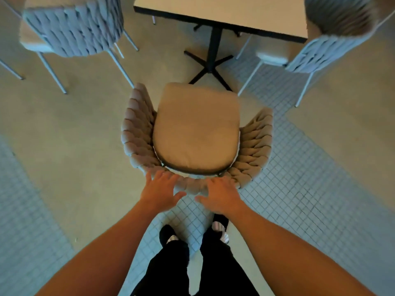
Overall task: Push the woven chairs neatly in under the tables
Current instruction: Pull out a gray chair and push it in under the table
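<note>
Both hands, left hand (159, 192) and right hand (221, 196), had fingers spread flat, pinching nothing, on the woven chair (195, 133) backrest. It looked light on thin legs, soft weave; best pushed at the top rail toward the worktop (224, 11).

Left hand (162, 190) and right hand (221, 195) spread flat on the woven chair (196, 133) back; table (224, 11) ahead.

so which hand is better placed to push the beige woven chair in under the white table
Neither clearly: both sit at the backrest of the beige woven chair. The left hand and right hand lie spread evenly either side of centre, facing the white square table, so a two-handed push looks best.
</note>
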Motion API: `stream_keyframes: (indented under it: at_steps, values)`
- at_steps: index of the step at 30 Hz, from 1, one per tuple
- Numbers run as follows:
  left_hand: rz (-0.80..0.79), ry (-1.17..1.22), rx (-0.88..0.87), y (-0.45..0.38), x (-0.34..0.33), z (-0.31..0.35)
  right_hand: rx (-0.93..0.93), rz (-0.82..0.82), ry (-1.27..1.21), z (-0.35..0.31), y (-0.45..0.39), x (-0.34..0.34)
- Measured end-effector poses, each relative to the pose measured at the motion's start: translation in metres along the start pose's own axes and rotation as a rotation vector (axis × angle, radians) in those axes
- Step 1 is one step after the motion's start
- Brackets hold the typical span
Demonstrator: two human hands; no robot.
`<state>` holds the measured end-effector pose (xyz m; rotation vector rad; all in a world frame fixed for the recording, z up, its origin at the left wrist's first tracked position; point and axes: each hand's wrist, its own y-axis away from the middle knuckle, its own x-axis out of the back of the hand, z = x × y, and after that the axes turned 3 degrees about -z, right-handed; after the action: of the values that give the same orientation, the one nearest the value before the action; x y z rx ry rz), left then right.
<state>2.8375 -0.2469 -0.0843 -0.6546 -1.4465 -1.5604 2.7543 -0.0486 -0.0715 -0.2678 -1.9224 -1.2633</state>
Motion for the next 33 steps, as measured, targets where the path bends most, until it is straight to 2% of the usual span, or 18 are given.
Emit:
stream_keyframes:
  at_steps: [8, 14, 33]
  values:
    - [-0.177, -0.133, 0.001, -0.037, -0.014, -0.005, -0.068, -0.010, -0.020, -0.004, -0.024, -0.021]
    - [-0.104, -0.251, -0.056, -0.044, -0.021, -0.003, -0.116, -0.008, -0.014, -0.001, -0.032, -0.017]
    - [-0.042, -0.217, -0.073, -0.156, 0.035, 0.028, -0.086, 0.012, 0.011, 0.077, -0.104, 0.056]
